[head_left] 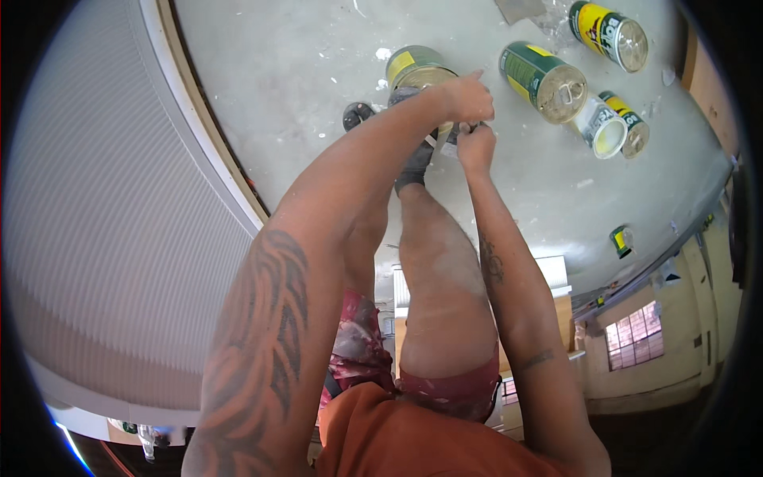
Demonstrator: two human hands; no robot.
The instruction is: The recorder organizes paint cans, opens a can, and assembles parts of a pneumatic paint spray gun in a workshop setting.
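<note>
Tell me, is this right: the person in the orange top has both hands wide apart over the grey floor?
Not quite: the head view shows the left hand and right hand close together, not wide apart. The orange top and grey floor are correct.

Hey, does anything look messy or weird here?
Yes: white specks are scattered over the grey floor, and pale smears mark the red shorts. They look odd because something seems to have splattered there, maybe paint, though I can't tell for sure.
</note>
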